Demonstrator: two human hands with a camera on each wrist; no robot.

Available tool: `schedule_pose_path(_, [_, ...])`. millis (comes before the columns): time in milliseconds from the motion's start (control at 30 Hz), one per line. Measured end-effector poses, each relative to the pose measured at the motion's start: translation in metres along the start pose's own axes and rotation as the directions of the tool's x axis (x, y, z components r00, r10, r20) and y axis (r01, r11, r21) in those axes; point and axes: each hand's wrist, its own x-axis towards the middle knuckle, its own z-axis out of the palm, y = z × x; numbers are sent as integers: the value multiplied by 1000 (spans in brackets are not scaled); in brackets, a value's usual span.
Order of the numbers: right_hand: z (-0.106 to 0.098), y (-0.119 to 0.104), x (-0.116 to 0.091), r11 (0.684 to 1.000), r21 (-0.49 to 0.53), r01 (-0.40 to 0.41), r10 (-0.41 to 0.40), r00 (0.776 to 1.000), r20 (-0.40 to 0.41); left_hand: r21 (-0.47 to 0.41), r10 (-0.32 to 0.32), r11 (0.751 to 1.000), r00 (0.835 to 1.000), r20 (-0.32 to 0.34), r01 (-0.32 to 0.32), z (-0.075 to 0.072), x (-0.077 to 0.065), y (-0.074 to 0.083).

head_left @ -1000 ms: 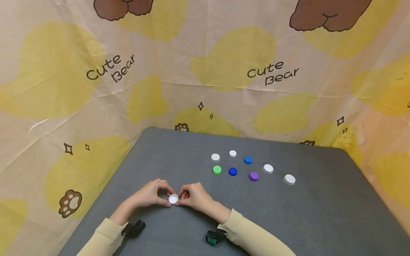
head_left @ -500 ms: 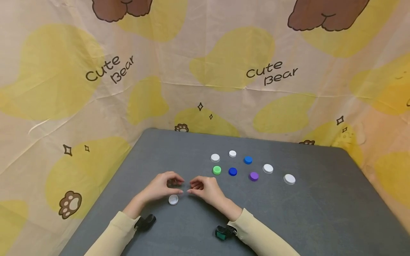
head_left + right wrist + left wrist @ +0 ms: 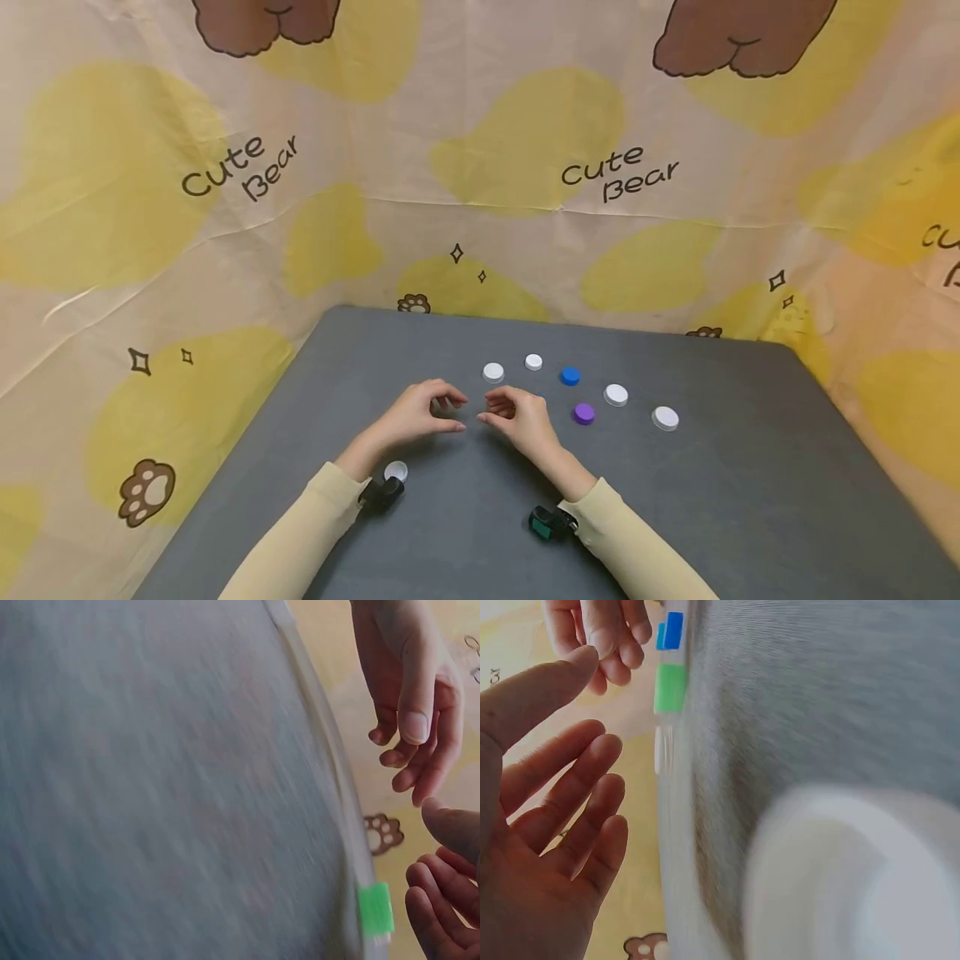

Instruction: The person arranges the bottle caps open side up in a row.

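Observation:
My left hand (image 3: 418,414) is above the grey table, thumb and fingers spread apart with nothing between them. Facing it, my right hand (image 3: 525,425) has loosely bent fingers and also holds nothing. A white bottle cap (image 3: 396,472), hollow side up, lies beside my left wrist, partly covered by the wrist camera. It looms large and blurred in the left wrist view. The right hand hides the green cap in the head view. That green cap (image 3: 670,688) shows in the left wrist view with a blue cap (image 3: 673,631) near it.
Beyond the hands lie two white caps (image 3: 493,372), a blue cap (image 3: 570,376) and a purple cap (image 3: 583,414). Two more white caps (image 3: 616,395) sit farther right on the grey table (image 3: 750,500). A printed bear cloth (image 3: 510,150) hangs behind the table.
Both hands have let go of the white cap and moved forward and right, toward the group of caps. The white cap stays on the table. The head view has shifted slightly.

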Motion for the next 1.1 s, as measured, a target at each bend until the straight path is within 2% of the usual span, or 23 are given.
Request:
schedule_pose_path(267, [-16,15,9,996,-78,-43,40,999,-30,11,-5,1000,999,38,5,11,37,-1])
schedule_pose_path(567, [-21,26,15,988,-132,-80,80,997,-3,21,-73,997,993,94,71,24,69,-5])
schedule_pose_path(867, [-15,30,16,987,-138,-83,92,994,59,-4,-83,996,984,156,84,33,78,-12])
schedule_pose_path(1100, [-14,33,18,981,-180,-79,93,993,73,-2,-90,996,985,145,91,36,80,-11])
